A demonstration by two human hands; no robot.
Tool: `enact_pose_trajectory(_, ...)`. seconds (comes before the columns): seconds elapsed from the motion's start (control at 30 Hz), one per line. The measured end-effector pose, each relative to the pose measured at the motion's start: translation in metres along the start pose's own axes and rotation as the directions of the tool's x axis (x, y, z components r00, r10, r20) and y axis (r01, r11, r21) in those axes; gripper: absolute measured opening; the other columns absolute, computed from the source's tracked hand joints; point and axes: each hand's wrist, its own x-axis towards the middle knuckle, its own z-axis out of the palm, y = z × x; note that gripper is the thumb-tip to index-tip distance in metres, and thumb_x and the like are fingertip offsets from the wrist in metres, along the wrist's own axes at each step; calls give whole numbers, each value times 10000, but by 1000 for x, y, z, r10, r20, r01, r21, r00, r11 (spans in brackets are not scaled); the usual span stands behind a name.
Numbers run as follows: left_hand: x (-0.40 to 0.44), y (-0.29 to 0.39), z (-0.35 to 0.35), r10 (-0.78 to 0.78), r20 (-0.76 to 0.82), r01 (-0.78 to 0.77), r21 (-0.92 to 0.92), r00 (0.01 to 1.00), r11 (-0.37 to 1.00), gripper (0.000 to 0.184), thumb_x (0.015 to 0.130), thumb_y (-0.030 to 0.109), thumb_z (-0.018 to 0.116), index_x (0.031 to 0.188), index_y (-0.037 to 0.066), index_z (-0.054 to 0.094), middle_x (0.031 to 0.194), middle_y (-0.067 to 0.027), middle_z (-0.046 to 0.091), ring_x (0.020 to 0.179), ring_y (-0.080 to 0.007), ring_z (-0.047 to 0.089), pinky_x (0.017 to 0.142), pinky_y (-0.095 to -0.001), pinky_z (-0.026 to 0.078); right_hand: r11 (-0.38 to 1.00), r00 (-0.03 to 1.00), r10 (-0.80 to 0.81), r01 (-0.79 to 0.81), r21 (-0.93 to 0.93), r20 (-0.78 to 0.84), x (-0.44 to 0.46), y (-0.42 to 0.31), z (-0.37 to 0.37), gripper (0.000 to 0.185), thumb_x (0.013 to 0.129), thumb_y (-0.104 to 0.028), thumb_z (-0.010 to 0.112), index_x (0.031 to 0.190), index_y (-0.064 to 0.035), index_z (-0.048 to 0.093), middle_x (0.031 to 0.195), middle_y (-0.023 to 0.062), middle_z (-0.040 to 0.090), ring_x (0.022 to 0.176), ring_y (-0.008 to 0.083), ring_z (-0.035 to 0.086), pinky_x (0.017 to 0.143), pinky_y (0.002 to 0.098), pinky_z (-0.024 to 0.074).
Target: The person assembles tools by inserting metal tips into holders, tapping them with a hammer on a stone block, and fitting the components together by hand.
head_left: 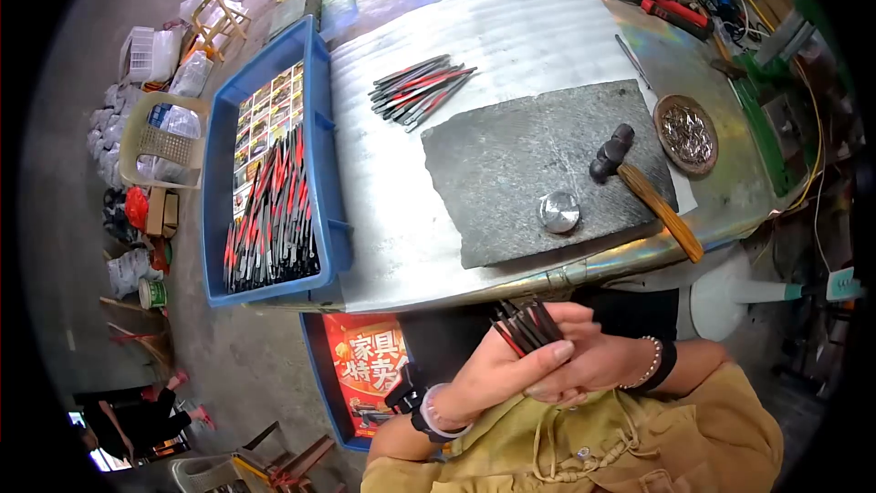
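A bundle of thin black-and-red sticks (527, 329) is held upright between my two hands, just in front of the table's near edge. My left hand (511, 358) wraps it with the thumb laid across. From the other side my right hand (589, 356) cups the bundle and the left fingers; part of its grip is hidden. Beyond them, a dark stone slab (520, 155) bears a hammer (652, 196) with a wooden handle and a round metal block (558, 212). A loose pile of similar sticks (420, 91) lies on the white foam sheet (383, 210).
At the left stands a blue crate (336, 164) with many more sticks. A round dish (686, 134) of small metal pieces sits right of the slab. Tools, including red-handled pliers (675, 16), clutter the far right. A second blue crate (324, 383) with red printed card is below the table.
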Motion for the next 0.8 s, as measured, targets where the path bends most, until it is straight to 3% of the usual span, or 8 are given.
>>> enact_pose_trajectory(0.07,2,-7,-6,-61,12,62,-86,998,994,355,918,88,519,1244,-30,447,1232,-198,531,1066,-251,573,872,-357,500,992,999,-32,29,121,25,3,4,2,123,908,-134,583,924,-34,513,702,37,482,557,68,445,433,219,358)
enact_pose_trajectory(0.1,8,-13,-6,167,35,-167,17,985,986,266,943,129,482,1153,-34,483,1177,-224,551,980,-270,607,742,-350,558,993,999,-12,6,119,45,5,4,-2,163,906,-126,588,1027,-38,522,785,65,531,612,83,505,488,224,417)
enact_pose_trajectory(0.27,-2,11,-5,192,-100,-204,-121,976,972,147,960,108,453,1017,-14,512,903,-118,594,999,-236,593,906,-375,471,998,994,-69,69,2,86,5,-6,1,398,895,-135,603,1246,-32,447,1015,97,572,811,125,575,701,245,493)
enact_pose_trajectory(0.37,11,22,-16,610,-50,-612,-31,791,791,127,949,94,467,1015,-11,491,836,-122,577,901,-267,604,848,-412,474,1000,999,9,-10,2,37,10,-5,6,417,886,-170,624,1226,-1,453,1005,75,566,838,116,566,732,235,488)
enact_pose_trajectory(0.43,19,36,-18,737,-85,-713,203,670,671,97,939,56,479,1009,-9,495,853,-116,586,827,-193,585,781,-328,470,997,1000,-14,12,-81,-19,11,5,6,383,896,-176,611,1205,-1,468,997,62,561,834,101,561,727,231,485)
enact_pose_trajectory(0.53,37,46,-27,820,-71,-652,569,568,501,90,916,16,519,1002,-10,506,867,-102,593,781,-128,568,707,-240,460,974,999,-23,17,-226,-25,9,13,3,290,916,-175,585,1134,4,518,951,26,560,820,63,545,718,216,470)
enact_pose_trajectory(0.6,51,43,-48,779,-46,-524,715,625,463,105,906,22,549,1004,3,516,855,-85,597,754,-108,584,693,-225,465,945,1000,-17,12,-326,-12,5,13,2,256,919,-161,581,1107,5,534,927,16,564,810,53,542,716,210,463)
enact_pose_trajectory(0.8,33,29,-37,743,-143,-642,415,654,645,125,905,70,556,987,3,489,785,-91,591,744,-136,610,684,-267,498,826,910,-360,206,-525,-208,-13,0,8,215,927,-151,560,1092,-12,550,940,29,594,864,55,563,757,197,453)
